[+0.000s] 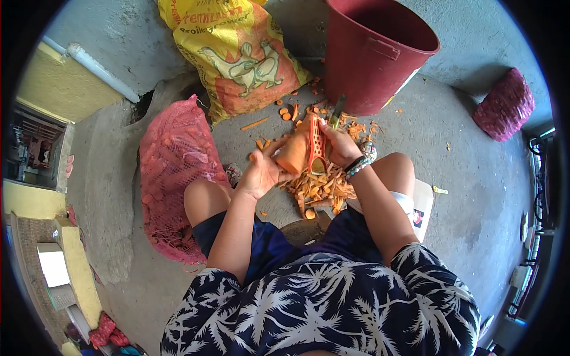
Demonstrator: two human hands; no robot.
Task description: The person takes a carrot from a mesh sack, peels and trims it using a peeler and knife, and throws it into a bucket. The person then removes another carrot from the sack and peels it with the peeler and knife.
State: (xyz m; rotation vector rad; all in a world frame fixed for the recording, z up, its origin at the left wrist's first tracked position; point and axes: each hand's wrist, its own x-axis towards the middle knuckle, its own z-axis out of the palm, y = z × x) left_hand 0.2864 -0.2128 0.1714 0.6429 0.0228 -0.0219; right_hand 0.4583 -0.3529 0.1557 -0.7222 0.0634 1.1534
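Observation:
My left hand point(260, 175) is closed around a thick orange carrot point(293, 153), held over the floor between my knees. In my right hand point(342, 146) is a red peeler point(316, 142) with a perforated body, lying against the carrot's side. A knife point(337, 113) with a dark blade and greenish handle also sticks up from the right hand's grip. Below both hands lies a heap of carrot peelings and cut pieces point(323, 191). Parts of the carrot are hidden behind the peeler and the fingers.
A pink mesh sack of carrots point(175, 172) lies by my left leg. Ahead stand a yellow printed sack point(237, 65) and a tall maroon bin point(371, 65). Against the right wall rests a purple mesh sack point(504, 105). Carrot scraps dot the concrete floor point(463, 196).

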